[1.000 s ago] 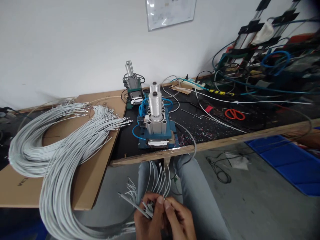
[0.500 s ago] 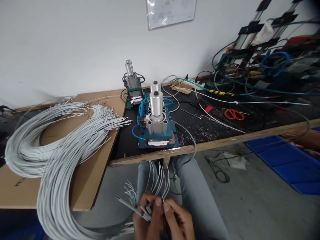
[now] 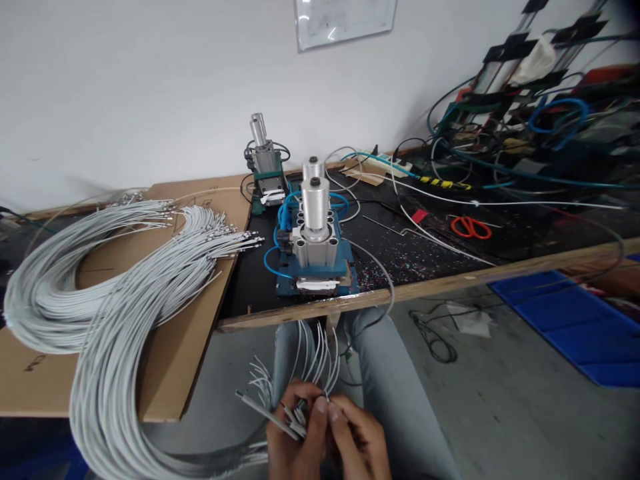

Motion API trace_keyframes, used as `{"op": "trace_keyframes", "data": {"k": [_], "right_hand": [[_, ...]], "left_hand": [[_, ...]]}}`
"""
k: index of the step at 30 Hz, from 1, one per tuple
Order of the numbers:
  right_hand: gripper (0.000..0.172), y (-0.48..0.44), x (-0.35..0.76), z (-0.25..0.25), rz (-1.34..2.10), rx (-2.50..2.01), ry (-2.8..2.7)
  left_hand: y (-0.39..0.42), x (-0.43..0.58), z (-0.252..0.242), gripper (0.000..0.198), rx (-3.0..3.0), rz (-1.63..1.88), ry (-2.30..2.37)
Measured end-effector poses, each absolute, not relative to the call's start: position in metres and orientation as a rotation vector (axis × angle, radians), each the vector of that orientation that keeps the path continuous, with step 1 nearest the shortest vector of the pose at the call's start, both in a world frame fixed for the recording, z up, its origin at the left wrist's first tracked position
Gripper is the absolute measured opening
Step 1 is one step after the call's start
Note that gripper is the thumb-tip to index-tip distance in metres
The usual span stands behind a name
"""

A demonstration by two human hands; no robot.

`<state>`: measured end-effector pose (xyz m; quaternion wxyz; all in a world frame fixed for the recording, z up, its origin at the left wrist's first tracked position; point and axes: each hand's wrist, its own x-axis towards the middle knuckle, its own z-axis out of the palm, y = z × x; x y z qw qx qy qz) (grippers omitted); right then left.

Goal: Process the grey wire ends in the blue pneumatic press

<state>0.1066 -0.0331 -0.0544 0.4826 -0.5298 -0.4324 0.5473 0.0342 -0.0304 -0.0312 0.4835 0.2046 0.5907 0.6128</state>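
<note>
Low in the head view, above my lap, my left hand [image 3: 299, 433] is closed around several white cables [image 3: 267, 413], their ends poking out on its left side. My right hand [image 3: 356, 433] touches it, thumb and forefinger pinched on one white cable where the two thumbs meet. The pinched tip is too small to make out. More thin white cables [image 3: 320, 357] rise from between the hands over my knees. To the left a large looped bundle of white cables [image 3: 115, 347] lies on cardboard [image 3: 165, 387] and hangs over its front edge.
A pneumatic press [image 3: 316, 233] with a blue base stands at the bench's front edge, and a second press [image 3: 265, 160] behind it. Orange-handled scissors [image 3: 471, 227], a bent metal rod [image 3: 385, 225] and loose hoses lie to the right. A blue bin [image 3: 570, 333] sits below.
My hands stay together in nearly the same place, still pinching at the cable. The cable ends in my left hand have shifted slightly. The camera view has moved a little.
</note>
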Motion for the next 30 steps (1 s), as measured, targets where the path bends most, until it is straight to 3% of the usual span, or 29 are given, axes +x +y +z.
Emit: {"op": "trace_keyframes", "data": {"k": [23,30], "right_hand": [[0.053,-0.040,0.109,-0.073,1.281,-1.318,-1.053],[0.038,-0.013,0.144,-0.049,1.079,-1.061,-1.540]], "left_hand": [[-0.027,0.033,-0.033,0.050,0.562,1.509,1.432],[-0.022,0.017,-0.028,0.049,0.621,1.426,1.420]]}}
